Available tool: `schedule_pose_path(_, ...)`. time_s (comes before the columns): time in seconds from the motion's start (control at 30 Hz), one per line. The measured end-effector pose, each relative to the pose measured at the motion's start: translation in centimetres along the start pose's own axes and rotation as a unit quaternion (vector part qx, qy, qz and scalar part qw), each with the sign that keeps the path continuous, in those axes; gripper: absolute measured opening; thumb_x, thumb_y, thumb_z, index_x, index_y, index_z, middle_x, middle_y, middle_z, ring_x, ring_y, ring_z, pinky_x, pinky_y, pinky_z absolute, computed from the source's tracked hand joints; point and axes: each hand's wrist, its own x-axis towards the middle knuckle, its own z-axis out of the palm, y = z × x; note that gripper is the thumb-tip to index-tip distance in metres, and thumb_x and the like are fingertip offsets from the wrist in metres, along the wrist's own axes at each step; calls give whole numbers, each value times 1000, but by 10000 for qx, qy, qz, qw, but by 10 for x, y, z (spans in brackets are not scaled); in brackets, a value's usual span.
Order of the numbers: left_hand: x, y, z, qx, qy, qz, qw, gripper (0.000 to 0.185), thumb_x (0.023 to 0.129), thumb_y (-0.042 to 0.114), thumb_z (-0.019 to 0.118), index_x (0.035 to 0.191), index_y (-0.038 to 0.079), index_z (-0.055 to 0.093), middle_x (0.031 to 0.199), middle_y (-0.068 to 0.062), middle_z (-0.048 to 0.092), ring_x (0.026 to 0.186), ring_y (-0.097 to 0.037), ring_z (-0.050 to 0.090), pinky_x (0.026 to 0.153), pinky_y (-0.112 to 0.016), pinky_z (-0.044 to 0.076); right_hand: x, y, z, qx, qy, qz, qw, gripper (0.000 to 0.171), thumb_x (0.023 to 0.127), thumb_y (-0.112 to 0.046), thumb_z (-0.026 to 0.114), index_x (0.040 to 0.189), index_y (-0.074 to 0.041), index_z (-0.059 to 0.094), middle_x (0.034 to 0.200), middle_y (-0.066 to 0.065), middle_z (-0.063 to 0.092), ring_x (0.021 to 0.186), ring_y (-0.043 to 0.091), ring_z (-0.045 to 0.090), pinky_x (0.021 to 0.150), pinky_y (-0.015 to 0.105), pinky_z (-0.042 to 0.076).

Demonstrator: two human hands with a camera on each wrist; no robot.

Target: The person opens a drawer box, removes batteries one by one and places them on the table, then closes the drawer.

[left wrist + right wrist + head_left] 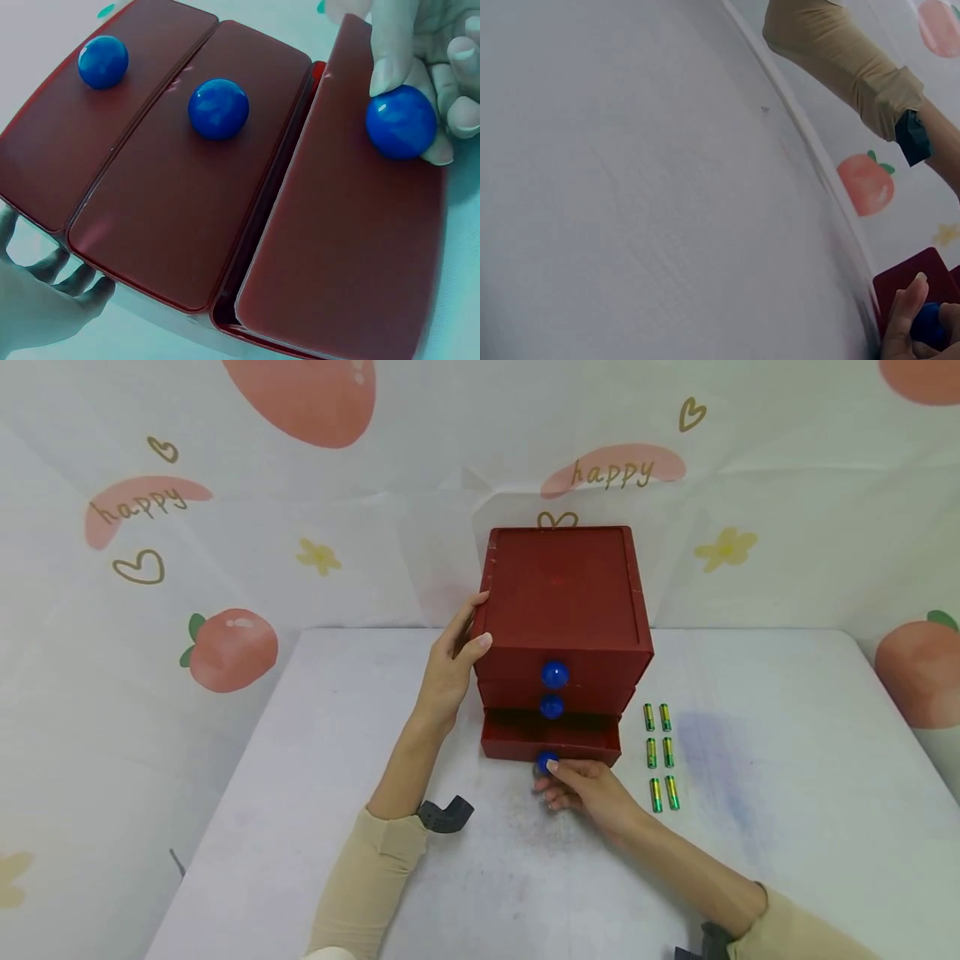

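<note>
The right hand [588,789] pinches the blue knob [400,121] of the bottom drawer [551,737], partly out of the red chest [562,610] on the counter [787,827], while the left hand [450,668], fingers seemingly flat, steadies its side; next needs a straight pull.

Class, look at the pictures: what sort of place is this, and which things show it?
Probably a staged tabletop set, not a lived-in room: a bare white table, a printed "happy" fruit backdrop draped around it, and only a red drawer box and six batteries laid out.
</note>
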Motion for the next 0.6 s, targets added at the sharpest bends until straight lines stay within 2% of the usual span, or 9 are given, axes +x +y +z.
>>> schedule_pose_path(0.3,0,1,1,23,19,15,10000,52,99,29,55,149,31,45,153,10,41,136,-13,42,113,-38,34,9,-5,-6,-97,152,-21,9998,48,102,-29,56,121,14,61,100,14,72,78,13,67,78,27,57)
schedule_pose_path(0.6,0,0,1,-18,3,27,10000,53,99,27,54,151,27,44,154,6,40,137,-15,41,113,-39,34,18,-8,-9,-84,222,-130,9996,46,103,-28,54,119,15,60,98,13,72,78,12,67,77,26,58)
